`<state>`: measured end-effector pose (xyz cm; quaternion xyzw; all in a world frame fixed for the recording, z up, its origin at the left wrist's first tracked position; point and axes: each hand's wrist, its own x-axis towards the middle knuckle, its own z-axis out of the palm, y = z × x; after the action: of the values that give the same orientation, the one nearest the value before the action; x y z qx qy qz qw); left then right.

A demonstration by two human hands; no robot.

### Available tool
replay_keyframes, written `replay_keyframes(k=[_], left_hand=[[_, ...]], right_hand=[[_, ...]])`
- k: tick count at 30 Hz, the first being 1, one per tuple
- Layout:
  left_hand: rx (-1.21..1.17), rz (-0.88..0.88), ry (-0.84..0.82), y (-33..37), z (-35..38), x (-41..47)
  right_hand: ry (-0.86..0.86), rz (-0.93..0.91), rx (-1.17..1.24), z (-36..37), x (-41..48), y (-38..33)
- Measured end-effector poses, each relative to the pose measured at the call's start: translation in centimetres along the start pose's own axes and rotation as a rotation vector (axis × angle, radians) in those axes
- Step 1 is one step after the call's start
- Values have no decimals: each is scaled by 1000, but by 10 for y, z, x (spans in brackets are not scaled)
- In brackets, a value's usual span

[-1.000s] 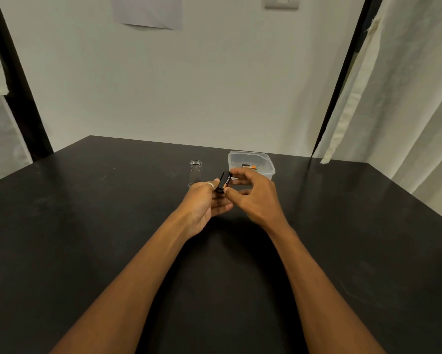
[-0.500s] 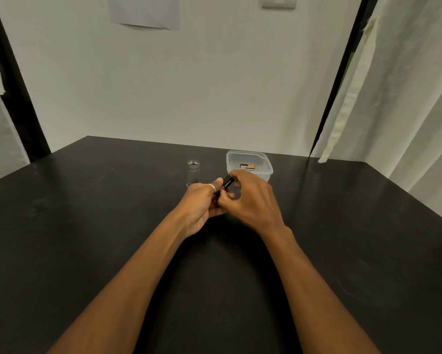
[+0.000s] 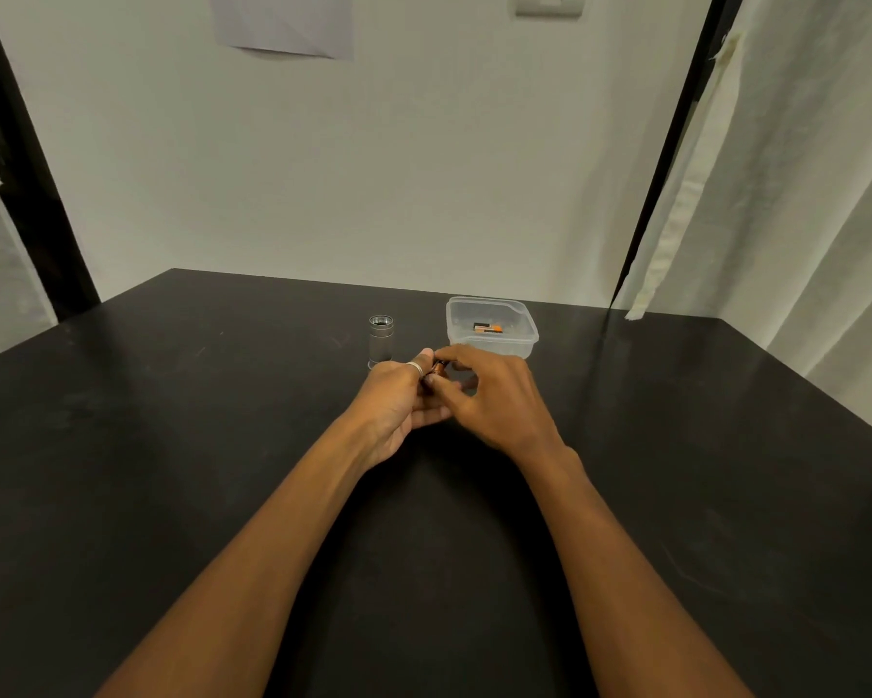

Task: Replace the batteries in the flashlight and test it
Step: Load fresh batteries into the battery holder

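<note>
A slim black battery, copper-ended, is pinched between the left hand and the right hand, just above the matte black table. Beyond stands an upright silver metal flashlight tube. Beside it, a clear plastic tub holds an orange-and-black cell.

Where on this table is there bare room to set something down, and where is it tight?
Bare table lies left of the flashlight tube, right of the plastic container, and outside both forearms. Tight: just in front of tube and container, where left hand and right hand hold a battery.
</note>
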<state>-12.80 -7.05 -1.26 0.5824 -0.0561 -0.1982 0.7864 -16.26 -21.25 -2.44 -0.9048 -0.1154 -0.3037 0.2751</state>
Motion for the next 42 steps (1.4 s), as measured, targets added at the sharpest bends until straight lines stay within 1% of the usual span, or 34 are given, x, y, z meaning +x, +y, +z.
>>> replay_keyframes(k=[2, 4, 8, 9, 11, 14, 17, 21, 24, 29, 31, 35, 38, 42], left_hand=[[-13, 6, -8, 0, 1, 0], [-21, 3, -5, 0, 2, -1], [-30, -31, -17, 1, 3, 0], [-27, -33, -19, 1, 2, 0], [-22, -33, -22, 1, 1, 1], [-17, -25, -18, 0, 2, 2], [-5, -13, -4, 0, 2, 3], [4, 3, 8, -1, 1, 4], [15, 16, 6, -1, 2, 5], [43, 20, 13, 0, 3, 4], [51, 14, 13, 0, 3, 4], [49, 7, 18, 1, 3, 5], [35, 11, 24, 0, 3, 6], [14, 17, 36, -2, 3, 8]], right_hand=[[32, 44, 75, 0, 0, 1], [106, 141, 214, 1, 2, 1], [331, 373, 546, -9, 10, 7], [388, 428, 592, -13, 10, 11], [495, 514, 550, -22, 7, 21], [586, 618, 324, -33, 0, 37], [555, 759, 172, -40, -6, 47], [321, 866, -28, -43, -10, 46], [202, 861, -113, -40, -10, 47], [111, 835, -193, -36, -8, 50], [95, 827, -228, -34, -7, 51], [109, 844, -220, -34, -7, 52], [162, 881, -166, -36, -7, 51], [274, 936, -30, -38, -7, 56]])
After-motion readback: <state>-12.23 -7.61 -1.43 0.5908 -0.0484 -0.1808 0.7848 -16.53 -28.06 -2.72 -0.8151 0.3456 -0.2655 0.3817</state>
